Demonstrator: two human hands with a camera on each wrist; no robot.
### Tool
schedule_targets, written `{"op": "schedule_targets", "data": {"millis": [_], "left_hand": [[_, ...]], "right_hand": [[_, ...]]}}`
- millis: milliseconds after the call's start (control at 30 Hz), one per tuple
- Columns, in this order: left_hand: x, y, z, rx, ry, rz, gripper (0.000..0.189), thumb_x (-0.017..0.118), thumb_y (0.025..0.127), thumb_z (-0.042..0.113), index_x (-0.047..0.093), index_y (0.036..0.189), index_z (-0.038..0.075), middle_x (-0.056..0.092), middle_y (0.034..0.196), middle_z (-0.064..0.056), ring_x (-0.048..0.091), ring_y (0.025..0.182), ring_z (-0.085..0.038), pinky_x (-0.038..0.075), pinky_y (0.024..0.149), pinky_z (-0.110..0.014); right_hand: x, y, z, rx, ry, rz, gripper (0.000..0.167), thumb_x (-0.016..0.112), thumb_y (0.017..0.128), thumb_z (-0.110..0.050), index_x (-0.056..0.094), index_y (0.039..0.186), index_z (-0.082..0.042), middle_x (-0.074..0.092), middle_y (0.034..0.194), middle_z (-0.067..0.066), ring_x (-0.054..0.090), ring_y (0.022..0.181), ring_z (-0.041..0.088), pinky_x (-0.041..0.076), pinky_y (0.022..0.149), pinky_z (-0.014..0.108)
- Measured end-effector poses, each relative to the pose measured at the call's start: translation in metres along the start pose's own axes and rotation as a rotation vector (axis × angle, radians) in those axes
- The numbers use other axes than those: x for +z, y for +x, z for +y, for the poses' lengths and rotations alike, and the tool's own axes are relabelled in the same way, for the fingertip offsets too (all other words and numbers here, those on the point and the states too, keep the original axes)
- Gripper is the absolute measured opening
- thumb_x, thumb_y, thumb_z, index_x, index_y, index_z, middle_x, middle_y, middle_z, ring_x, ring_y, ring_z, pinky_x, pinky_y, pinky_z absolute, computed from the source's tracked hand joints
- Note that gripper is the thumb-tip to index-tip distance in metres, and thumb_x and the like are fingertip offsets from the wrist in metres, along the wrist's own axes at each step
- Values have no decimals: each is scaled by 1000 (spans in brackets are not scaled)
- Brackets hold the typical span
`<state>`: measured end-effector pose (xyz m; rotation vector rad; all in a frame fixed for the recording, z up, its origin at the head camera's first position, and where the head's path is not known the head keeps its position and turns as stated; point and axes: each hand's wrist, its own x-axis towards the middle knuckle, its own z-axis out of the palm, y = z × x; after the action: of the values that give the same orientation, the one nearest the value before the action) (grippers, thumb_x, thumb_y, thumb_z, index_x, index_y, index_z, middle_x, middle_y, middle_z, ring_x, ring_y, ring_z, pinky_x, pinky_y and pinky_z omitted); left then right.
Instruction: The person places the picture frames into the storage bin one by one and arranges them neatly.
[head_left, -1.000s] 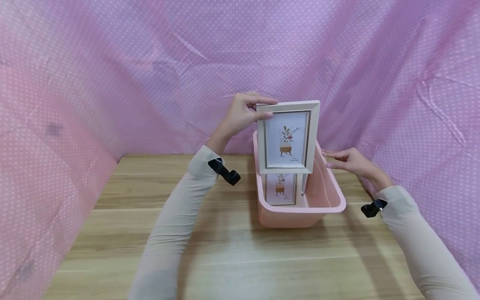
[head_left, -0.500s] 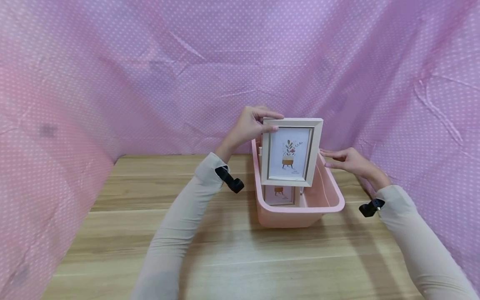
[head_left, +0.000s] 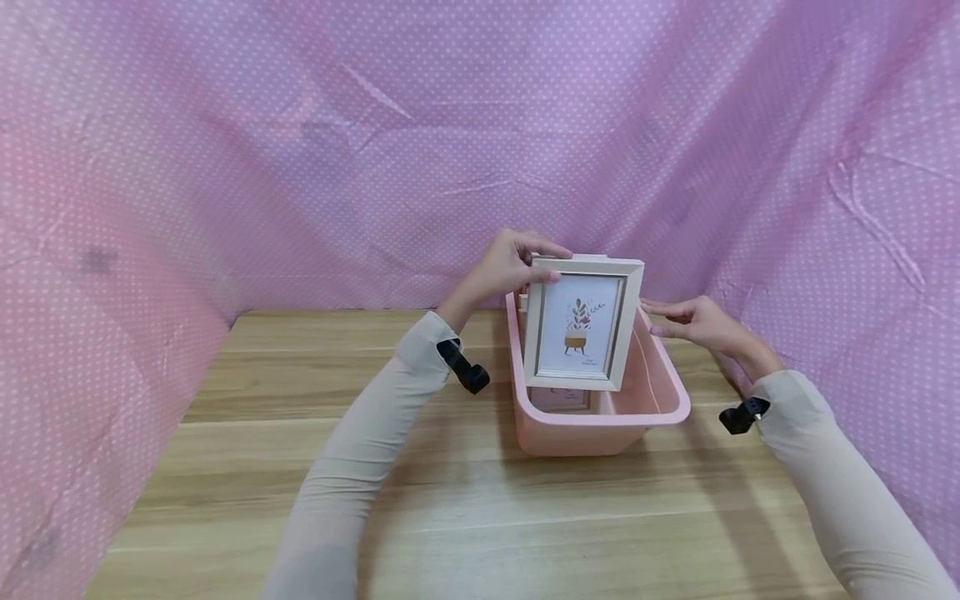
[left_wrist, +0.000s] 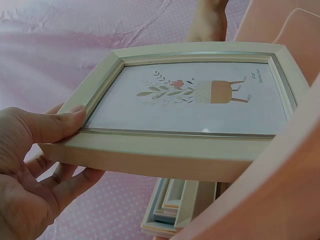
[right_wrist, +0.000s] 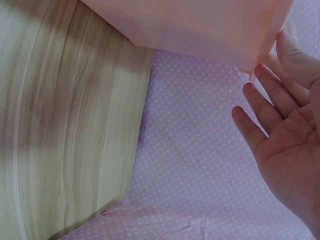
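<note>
My left hand (head_left: 504, 268) pinches the upper left corner of a cream picture frame (head_left: 579, 329), thumb on the front and fingers behind. The frame stands upright, with its lower part inside a pink plastic bin (head_left: 592, 437). Its print shows a plant in a legged pot. Lower in the bin, a second picture frame (head_left: 561, 400) is mostly hidden behind the held one. In the left wrist view, edges of several more frames (left_wrist: 170, 207) show beneath it. My right hand (head_left: 705, 323), fingers nearly straight, touches the bin's right side near the rim.
The bin stands on a wood-grain table (head_left: 450, 500) near its back edge. Pink polka-dot cloth (head_left: 337, 167) hangs behind and at both sides. Black wrist straps (head_left: 463, 367) sit over the beige sleeves (head_left: 360, 433).
My left hand has lowered the picture frame into the bin, covering more of the frame there. My right hand stays at the bin's side.
</note>
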<state>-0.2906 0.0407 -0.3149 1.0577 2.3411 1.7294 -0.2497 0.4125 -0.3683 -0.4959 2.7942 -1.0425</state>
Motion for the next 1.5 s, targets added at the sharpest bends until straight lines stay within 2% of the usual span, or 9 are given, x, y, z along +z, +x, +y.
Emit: {"op": "schedule_targets", "data": {"millis": [233, 433, 567, 700, 800, 1000, 1167, 1333, 1500], "left_hand": [[0, -1, -4, -6, 21, -81, 29, 78, 88, 7, 77, 117, 7, 75, 118, -10, 52, 57, -12, 52, 54, -27], [-1, -2, -7, 7, 24, -176, 31, 75, 89, 4, 75, 120, 6, 74, 113, -11, 48, 56, -10, 43, 51, -21], [0, -4, -8, -18, 37, -212, 33, 74, 89, 3, 75, 121, 8, 74, 109, -10, 40, 51, -8, 35, 49, -20], [0, -6, -9, -60, 49, -239, 33, 74, 89, 3, 75, 122, 10, 72, 108, -10, 41, 54, -9, 37, 52, -22], [0, -7, -9, -92, 39, -259, 34, 75, 89, 3, 75, 122, 10, 69, 109, -9, 49, 62, -10, 42, 55, -25], [0, -6, -10, -146, 1, -320, 35, 73, 89, 0, 75, 123, 11, 69, 106, -9, 57, 70, -13, 51, 57, -30], [-1, -5, -11, -182, -9, -341, 37, 73, 90, -1, 74, 124, 12, 70, 106, -8, 60, 75, -11, 53, 57, -29], [-2, -6, -15, -197, 16, -334, 37, 73, 90, -1, 74, 125, 12, 70, 102, -6, 58, 72, -10, 52, 56, -24], [-1, -5, -20, -196, 23, -340, 37, 72, 91, -1, 73, 126, 10, 65, 100, -6, 54, 72, -11, 50, 56, -21]], "right_hand": [[-1, 4, -3, -21, -15, 5, 48, 74, 94, -19, 60, 137, -2, 55, 142, 15, 45, 137, 40, 43, 100, 8], [-2, 2, -1, -11, -16, 4, 49, 73, 95, -17, 59, 139, -2, 54, 143, 11, 47, 136, 38, 47, 96, 9], [-2, 0, -1, -14, 3, 8, 49, 73, 95, -14, 58, 139, -1, 53, 143, 13, 45, 136, 40, 49, 93, 8], [-2, 0, -2, 1, -3, 4, 49, 73, 95, -15, 57, 139, 0, 52, 144, 15, 43, 138, 44, 47, 95, 8], [-1, 0, -3, 19, -19, -2, 50, 73, 95, -17, 58, 140, -2, 52, 145, 14, 43, 139, 45, 48, 100, 15], [0, 0, -5, 31, -34, -7, 50, 73, 95, -17, 58, 140, -3, 52, 144, 13, 45, 139, 43, 45, 110, 44], [0, -1, -5, 16, -33, -7, 49, 73, 95, -17, 58, 139, -1, 53, 145, 15, 44, 139, 43, 45, 111, 38], [1, -2, -5, 20, -16, -5, 49, 73, 95, -17, 57, 139, -1, 52, 145, 15, 45, 139, 43, 44, 110, 43], [1, -2, -5, 9, -14, 2, 49, 73, 95, -16, 58, 139, 0, 53, 144, 15, 44, 139, 43, 47, 105, 19]]}}
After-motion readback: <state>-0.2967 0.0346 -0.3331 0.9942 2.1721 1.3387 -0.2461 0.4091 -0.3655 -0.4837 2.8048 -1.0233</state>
